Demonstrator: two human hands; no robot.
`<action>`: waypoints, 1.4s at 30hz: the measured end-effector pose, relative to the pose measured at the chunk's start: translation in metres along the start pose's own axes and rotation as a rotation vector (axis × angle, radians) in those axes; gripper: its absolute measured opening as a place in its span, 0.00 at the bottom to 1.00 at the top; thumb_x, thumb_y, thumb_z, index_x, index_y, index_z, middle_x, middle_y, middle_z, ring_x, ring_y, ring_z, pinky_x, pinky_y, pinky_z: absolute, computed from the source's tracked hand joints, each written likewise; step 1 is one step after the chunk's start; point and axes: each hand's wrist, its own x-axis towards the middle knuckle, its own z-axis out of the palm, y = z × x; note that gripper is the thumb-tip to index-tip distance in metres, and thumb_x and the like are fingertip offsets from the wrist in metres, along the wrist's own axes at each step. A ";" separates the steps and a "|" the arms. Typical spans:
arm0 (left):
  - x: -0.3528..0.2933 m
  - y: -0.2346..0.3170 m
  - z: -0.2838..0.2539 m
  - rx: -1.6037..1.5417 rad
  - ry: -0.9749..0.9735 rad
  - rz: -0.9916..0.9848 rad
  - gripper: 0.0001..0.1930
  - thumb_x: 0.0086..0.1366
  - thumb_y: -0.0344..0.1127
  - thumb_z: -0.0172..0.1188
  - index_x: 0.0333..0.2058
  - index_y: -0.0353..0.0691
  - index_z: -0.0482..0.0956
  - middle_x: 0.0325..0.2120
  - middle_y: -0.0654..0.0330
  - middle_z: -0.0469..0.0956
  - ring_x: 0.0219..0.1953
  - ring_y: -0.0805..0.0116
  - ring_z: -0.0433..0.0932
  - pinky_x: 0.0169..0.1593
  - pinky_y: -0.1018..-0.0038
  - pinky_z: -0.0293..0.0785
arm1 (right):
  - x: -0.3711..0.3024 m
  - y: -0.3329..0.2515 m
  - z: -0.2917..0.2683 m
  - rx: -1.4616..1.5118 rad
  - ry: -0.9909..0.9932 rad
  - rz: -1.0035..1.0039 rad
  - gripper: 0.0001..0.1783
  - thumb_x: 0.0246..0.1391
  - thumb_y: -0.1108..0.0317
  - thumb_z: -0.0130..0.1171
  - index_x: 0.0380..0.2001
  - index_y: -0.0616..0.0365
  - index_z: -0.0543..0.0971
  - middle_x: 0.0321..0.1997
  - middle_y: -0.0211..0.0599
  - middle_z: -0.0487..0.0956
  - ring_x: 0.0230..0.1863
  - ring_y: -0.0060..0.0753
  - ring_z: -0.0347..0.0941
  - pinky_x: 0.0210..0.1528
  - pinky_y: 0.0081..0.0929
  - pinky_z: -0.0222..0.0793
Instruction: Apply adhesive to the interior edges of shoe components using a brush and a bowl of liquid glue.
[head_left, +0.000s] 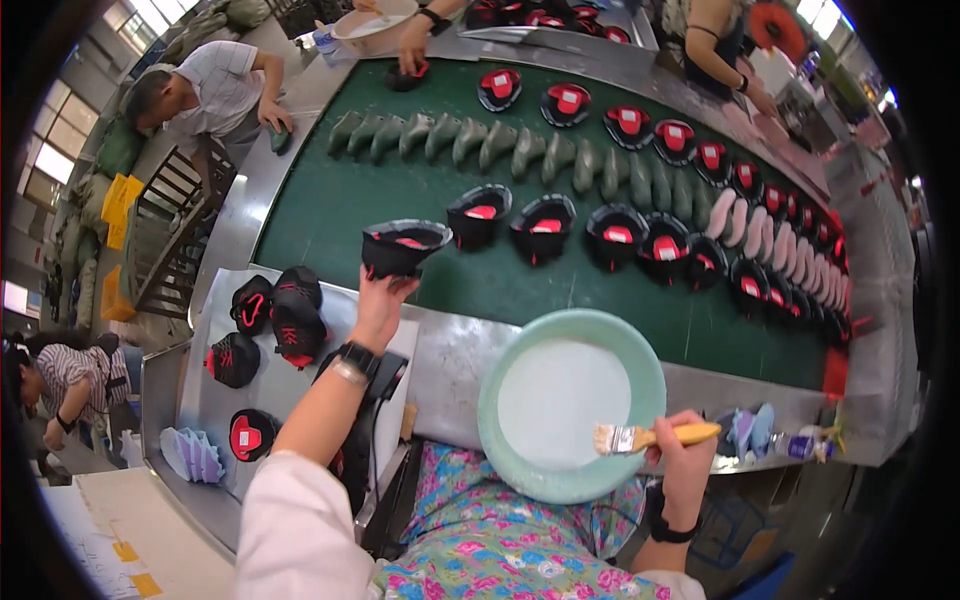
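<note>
My left hand grips a black shoe upper by its underside, at the near edge of the green work surface. The upper's open side faces up, showing a pale rim and some red inside. In my right hand is a flat paintbrush with a yellow wooden handle, its bristles pointing left over a pale green basin. White liquid fills much of the basin, and the brush tip appears just above it; contact cannot be made out. The basin stands in front of my flowered apron.
On the green belt run rows of black-and-red uppers, dark green shoe lasts and pink insoles. More uppers lie on the metal tray at left. A co-worker's hand touches an upper across the belt; other people work around.
</note>
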 end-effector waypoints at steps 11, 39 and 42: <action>0.066 -0.006 -0.018 0.544 -0.060 -0.203 0.34 0.64 0.28 0.57 0.66 0.38 0.53 0.59 0.42 0.65 0.61 0.56 0.65 0.61 0.64 0.65 | 0.022 -0.006 0.041 -0.181 0.075 -0.036 0.08 0.54 0.73 0.58 0.25 0.65 0.72 0.23 0.36 0.73 0.19 0.24 0.68 0.22 0.18 0.64; -0.185 0.084 0.107 -0.113 -0.556 -0.209 0.38 0.62 0.40 0.55 0.68 0.50 0.45 0.46 0.50 0.71 0.40 0.58 0.79 0.44 0.65 0.78 | -0.045 -0.026 0.134 -0.338 -0.681 -0.809 0.27 0.30 0.72 0.77 0.39 0.62 0.79 0.49 0.42 0.74 0.48 0.43 0.74 0.47 0.32 0.73; -0.203 0.075 0.111 -0.294 -0.636 -0.331 0.40 0.64 0.40 0.54 0.69 0.50 0.40 0.56 0.48 0.64 0.51 0.55 0.74 0.53 0.62 0.72 | -0.057 -0.022 0.116 -0.356 -0.662 -0.879 0.23 0.31 0.73 0.74 0.36 0.62 0.78 0.46 0.38 0.77 0.47 0.42 0.74 0.43 0.34 0.75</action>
